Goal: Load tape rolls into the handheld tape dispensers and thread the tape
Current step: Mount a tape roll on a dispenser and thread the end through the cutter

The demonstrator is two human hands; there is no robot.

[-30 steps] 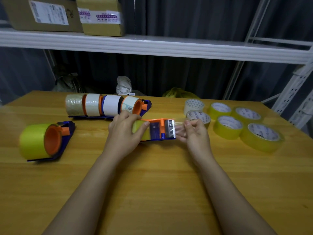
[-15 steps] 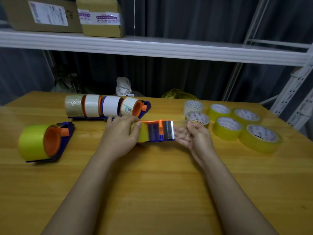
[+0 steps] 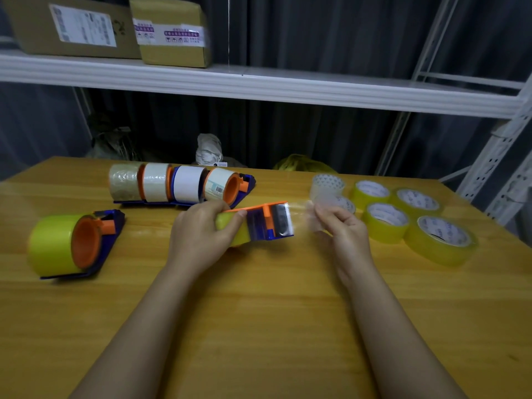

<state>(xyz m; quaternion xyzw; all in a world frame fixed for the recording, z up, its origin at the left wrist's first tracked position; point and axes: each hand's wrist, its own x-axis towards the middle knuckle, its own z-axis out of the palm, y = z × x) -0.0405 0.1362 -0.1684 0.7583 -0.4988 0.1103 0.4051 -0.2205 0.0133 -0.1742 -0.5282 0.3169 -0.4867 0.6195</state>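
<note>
My left hand (image 3: 200, 236) grips a blue and orange tape dispenser (image 3: 264, 223) loaded with a yellow roll, held just above the wooden table (image 3: 259, 326). Its metal blade end points right. My right hand (image 3: 341, 230) pinches the clear tape end (image 3: 305, 214), stretched out past the blade. A second dispenser with a big yellow roll (image 3: 69, 244) lies at the left. A row of several loaded dispensers (image 3: 178, 184) lies behind my left hand.
Several loose yellow tape rolls (image 3: 411, 220) and two clear ones (image 3: 328, 187) sit at the right rear of the table. A white shelf (image 3: 259, 87) with cardboard boxes (image 3: 121, 27) hangs above the far edge. Metal racking (image 3: 501, 156) stands at the right.
My right hand has drawn the tape end farther to the right, away from the blade. My left hand keeps its hold on the dispenser.
</note>
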